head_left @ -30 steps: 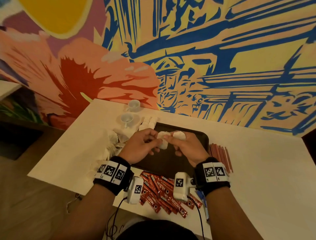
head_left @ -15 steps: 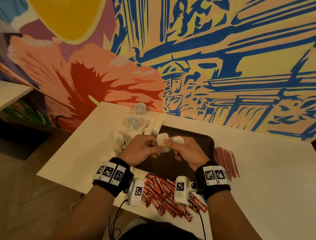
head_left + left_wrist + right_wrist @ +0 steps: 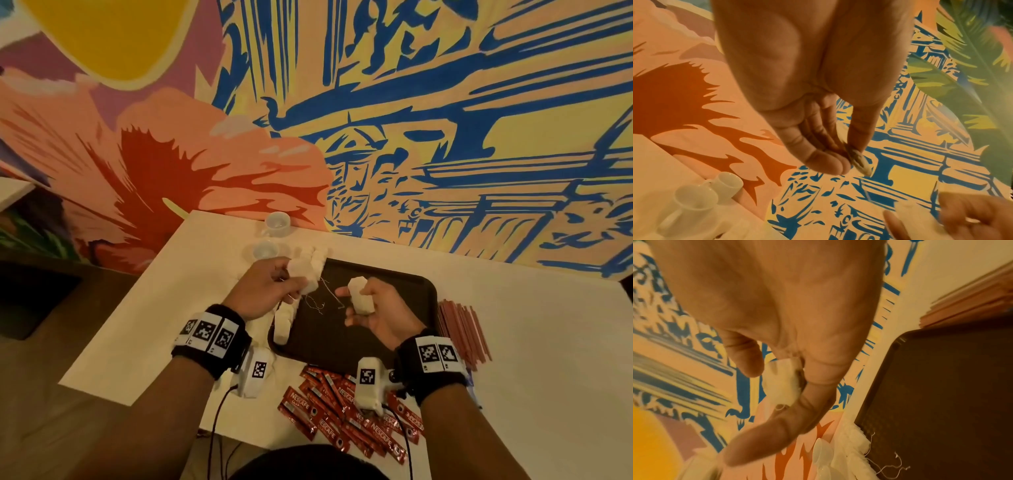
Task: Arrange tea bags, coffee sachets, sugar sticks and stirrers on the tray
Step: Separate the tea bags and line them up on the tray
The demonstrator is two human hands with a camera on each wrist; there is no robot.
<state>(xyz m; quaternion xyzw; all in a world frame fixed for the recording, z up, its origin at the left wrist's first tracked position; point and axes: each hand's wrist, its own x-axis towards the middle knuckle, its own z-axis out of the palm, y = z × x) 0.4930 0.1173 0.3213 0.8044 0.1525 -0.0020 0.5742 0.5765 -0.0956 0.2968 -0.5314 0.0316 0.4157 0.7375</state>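
Over the black tray (image 3: 404, 291) each hand holds one white tea bag. My left hand (image 3: 294, 279) grips a tea bag (image 3: 303, 274) above the tray's far left corner; in the left wrist view fingers and thumb pinch that tea bag (image 3: 860, 160). My right hand (image 3: 352, 296) grips another tea bag (image 3: 359, 298) above the tray's middle, and the right wrist view shows this tea bag (image 3: 781, 382) between thumb and fingers. Thin strings (image 3: 322, 299) hang tangled between the two bags. More tea bags (image 3: 282, 323) lie in a row along the tray's left rim.
Red coffee sachets (image 3: 329, 411) lie piled at the table's near edge. Reddish stirrers (image 3: 462, 329) sit right of the tray. Two small white cups (image 3: 277, 222) stand at the back left near the painted wall. The table edge runs just below the sachets.
The hands were together on the tea bags over the tray. They have pulled apart, left hand leftward and right hand rightward, each with one bag, and strings now trail between them.
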